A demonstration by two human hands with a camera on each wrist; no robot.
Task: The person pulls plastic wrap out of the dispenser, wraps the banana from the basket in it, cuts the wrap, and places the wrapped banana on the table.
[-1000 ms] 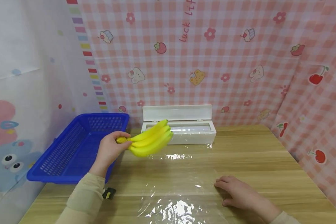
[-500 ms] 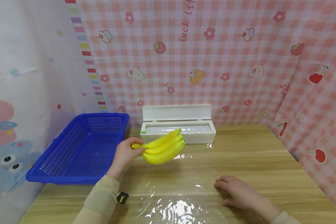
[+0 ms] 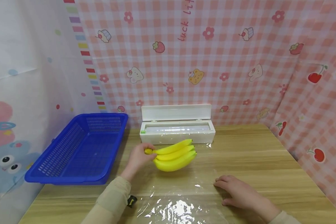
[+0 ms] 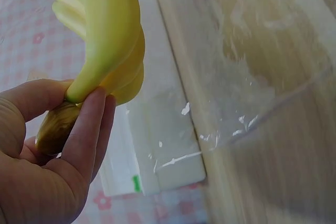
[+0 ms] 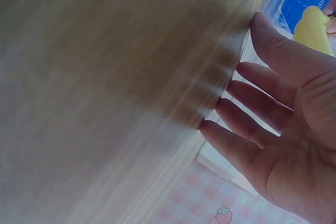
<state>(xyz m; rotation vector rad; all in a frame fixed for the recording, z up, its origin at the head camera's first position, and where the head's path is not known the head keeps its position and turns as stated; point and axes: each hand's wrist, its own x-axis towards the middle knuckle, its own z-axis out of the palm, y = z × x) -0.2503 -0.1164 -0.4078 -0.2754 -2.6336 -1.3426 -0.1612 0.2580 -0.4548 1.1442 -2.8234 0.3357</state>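
Observation:
My left hand (image 3: pixel 139 158) pinches a bunch of yellow bananas (image 3: pixel 175 157) by its brown stem end, the fruit pointing right. In the left wrist view the thumb and fingers close round the stem of the bananas (image 4: pixel 113 30). Below the bunch, a sheet of clear plastic wrap (image 3: pixel 182 207) lies over the wood table, running from a white dispenser box (image 3: pixel 177 137) with its lid raised. My right hand (image 3: pixel 238 193) rests at the wrap's right side, fingers spread and relaxed. The right wrist view shows its fingertips (image 5: pixel 207 127) touching the surface.
A blue plastic basket (image 3: pixel 100 180) stands on the left of the wooden table (image 3: pixel 257 149). Pink checked cloth (image 3: pixel 162 62) hangs behind the box and along the right side. A small black item (image 3: pixel 132 201) shows beside the left sleeve.
My left hand has carried the bananas to the right and lower, from near the basket to over the plastic wrap before the box. The right hand has stayed in place.

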